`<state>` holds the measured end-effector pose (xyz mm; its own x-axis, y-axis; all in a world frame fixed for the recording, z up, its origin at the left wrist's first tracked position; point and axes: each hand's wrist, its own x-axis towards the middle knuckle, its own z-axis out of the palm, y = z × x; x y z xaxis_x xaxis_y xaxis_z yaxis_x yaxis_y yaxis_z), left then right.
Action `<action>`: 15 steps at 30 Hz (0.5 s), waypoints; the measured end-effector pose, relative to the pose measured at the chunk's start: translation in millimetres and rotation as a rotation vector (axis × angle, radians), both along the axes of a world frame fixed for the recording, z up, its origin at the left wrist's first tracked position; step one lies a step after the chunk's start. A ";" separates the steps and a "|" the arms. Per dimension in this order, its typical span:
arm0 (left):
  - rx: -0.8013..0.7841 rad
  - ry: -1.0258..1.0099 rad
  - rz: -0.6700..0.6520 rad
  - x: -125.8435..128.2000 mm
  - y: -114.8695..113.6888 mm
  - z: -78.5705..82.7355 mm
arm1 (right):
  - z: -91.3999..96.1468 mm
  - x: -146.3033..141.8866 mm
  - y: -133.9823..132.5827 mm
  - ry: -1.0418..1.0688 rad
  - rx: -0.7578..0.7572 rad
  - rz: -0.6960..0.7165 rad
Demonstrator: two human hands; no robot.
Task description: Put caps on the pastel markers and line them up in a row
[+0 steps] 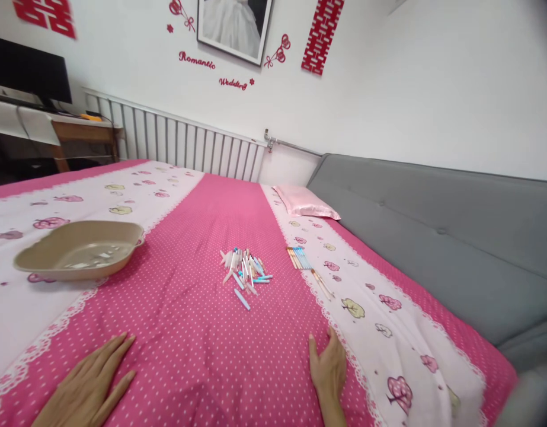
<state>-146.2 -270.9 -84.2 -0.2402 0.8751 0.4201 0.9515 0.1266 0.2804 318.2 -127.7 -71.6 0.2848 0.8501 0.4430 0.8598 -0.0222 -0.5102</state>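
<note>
My left hand [90, 381] lies flat on the pink dotted bedsheet [175, 332] at the lower left, fingers stretched and holding nothing. At the lower right my right hand [329, 365] rests on the sheet, thumb and fingers apart, with nothing in it. Ahead of both hands is a loose pile of pens [244, 267], white, blue and pinkish. A single light blue pen [242, 299] lies at its near edge. Right of the pile, a neat row of pens [298, 258] in tan and blue lies side by side, with a few brownish pens [322, 284] just nearer to me.
A beige plastic basin [82, 249] sits on the bed at the left. Toward the far right are a pink pillow [306, 202] and the grey padded headboard [433, 231]. A white radiator [184, 139] runs along the wall, beside a desk [77, 129] with a monitor [28, 71].
</note>
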 end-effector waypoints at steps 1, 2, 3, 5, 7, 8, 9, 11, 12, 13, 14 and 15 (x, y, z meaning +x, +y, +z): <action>-0.015 -0.002 -0.002 2.7 0.1 3.2 | 0.5 0.4 -0.3 0.002 -0.009 0.003; -0.026 -0.008 0.010 6.8 0.9 7.3 | 1.0 0.8 -0.7 0.005 -0.017 0.005; -0.031 -0.018 0.033 12.6 3.0 12.3 | 1.5 1.2 -0.9 0.008 -0.025 0.006; -0.059 -0.042 0.059 29.0 12.1 24.1 | 2.5 2.0 -1.3 0.014 -0.043 0.007; -0.049 -0.094 0.051 50.3 30.3 37.8 | 3.6 3.1 -1.4 0.022 -0.062 0.011; -0.036 -0.122 0.013 62.0 43.2 45.1 | 4.2 3.7 -1.4 0.030 -0.070 0.015; -0.015 -0.157 -0.021 73.6 58.6 52.7 | 4.8 4.5 -1.2 0.042 -0.081 0.018; 0.027 -0.269 -0.071 95.1 95.8 68.2 | 6.6 6.8 -0.3 0.076 -0.111 0.026; 0.046 -0.359 -0.059 104.0 117.0 75.7 | 7.9 8.3 0.5 0.098 -0.130 0.031; 0.058 -0.479 -0.026 111.3 139.2 82.6 | 9.7 10.0 1.8 0.125 -0.153 0.034; 0.078 -0.624 -0.001 116.8 162.1 88.3 | 11.8 11.7 3.5 0.156 -0.176 0.032; 0.094 -0.795 0.038 120.6 184.9 92.6 | 14.3 13.4 6.0 0.193 -0.200 0.026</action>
<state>-25.6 -86.0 8.3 -0.5274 0.8298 0.1825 0.4578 0.0966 0.8838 331.6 -121.7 -57.2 0.3241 0.9235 0.2053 0.7489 -0.1179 -0.6521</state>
